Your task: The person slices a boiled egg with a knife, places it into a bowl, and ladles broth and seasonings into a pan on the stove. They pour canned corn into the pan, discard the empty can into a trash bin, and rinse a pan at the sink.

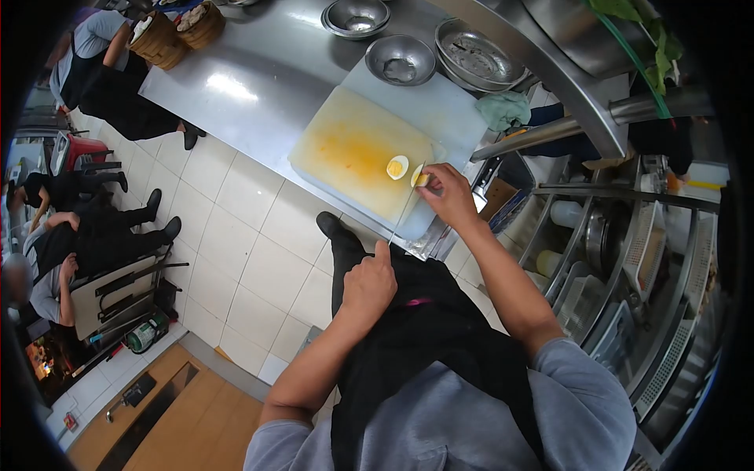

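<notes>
Half of a boiled egg (pixel 397 168) lies yolk side up on a yellow-stained cutting board (pixel 322 161). Just beside it, my right hand (pixel 453 196) pinches another egg half (pixel 419 177) between thumb and fingertips at the board's right edge. My left hand (pixel 371 284) is closed in front of the counter, index finger pointing forward. From it a thin knife blade (pixel 403 217), seen nearly edge-on, reaches over the board towards the held egg half. The knife's handle is hidden inside the fist.
A second cutting board (pixel 463 118) lies under the first. Metal bowls (pixel 400 60) and a strainer (pixel 481 53) stand behind, near a green cloth (pixel 504 110). Another knife (pixel 485 174) stands at the counter's right end. Bamboo steamers (pixel 161 43) and several people are at left; shelves (pixel 597 259) are right.
</notes>
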`<state>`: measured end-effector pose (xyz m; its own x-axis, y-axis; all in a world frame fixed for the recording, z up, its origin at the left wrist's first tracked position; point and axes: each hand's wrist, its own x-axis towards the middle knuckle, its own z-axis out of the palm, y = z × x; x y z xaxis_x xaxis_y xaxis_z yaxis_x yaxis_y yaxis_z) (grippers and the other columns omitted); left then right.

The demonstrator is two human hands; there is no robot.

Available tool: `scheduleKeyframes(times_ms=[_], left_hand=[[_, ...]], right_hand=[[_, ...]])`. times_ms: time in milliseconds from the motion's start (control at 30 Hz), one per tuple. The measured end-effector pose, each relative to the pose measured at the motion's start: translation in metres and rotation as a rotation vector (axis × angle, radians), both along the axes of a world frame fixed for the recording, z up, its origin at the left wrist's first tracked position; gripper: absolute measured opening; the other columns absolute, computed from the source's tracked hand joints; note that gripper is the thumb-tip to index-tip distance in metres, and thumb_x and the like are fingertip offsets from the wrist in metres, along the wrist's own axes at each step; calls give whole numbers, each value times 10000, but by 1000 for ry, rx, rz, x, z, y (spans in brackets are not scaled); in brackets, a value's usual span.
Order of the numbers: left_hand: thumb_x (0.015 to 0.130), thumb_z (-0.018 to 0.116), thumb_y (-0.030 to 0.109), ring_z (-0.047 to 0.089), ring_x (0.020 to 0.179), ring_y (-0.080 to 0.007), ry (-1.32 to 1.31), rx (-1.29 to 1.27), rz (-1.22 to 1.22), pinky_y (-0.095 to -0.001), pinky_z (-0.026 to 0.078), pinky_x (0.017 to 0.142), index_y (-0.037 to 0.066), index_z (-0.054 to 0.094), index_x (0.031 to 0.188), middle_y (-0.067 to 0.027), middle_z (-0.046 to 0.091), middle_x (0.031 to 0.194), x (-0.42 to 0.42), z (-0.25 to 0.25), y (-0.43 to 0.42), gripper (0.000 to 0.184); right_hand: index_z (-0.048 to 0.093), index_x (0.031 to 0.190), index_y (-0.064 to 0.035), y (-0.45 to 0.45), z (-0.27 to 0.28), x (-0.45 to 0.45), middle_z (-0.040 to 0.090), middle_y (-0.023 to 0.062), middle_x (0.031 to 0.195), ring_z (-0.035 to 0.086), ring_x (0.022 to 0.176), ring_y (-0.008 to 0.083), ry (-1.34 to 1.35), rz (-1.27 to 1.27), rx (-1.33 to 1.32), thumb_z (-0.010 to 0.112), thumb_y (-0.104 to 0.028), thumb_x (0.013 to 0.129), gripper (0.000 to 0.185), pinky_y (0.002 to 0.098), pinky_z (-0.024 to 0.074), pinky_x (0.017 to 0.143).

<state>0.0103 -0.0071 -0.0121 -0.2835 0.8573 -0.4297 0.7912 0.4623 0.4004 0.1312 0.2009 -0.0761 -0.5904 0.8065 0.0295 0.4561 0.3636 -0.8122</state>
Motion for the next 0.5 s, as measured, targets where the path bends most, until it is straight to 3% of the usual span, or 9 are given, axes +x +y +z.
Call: scheduleKeyframes(times_ms=[267,500], left_hand=[[931,559,109,685,672,-458,-40,30,34,-558,559,594,27,435,1006,-253,660,695,4,-3,2,167],[932,568,105,680,680,-465,-55,54,44,-585,550,615,10,443,1022,-287,650,684,2,-42,2,181]], right_hand=[[644,1085,-41,4,-5,0,656,123,959,686,775,281,-11,33,29,801,-65,780,344,380,564,711],[654,1078,-31,7,-5,6,672,119,976,693,784,264,-16,22,10,816,-78,778,345,361,572,734]])
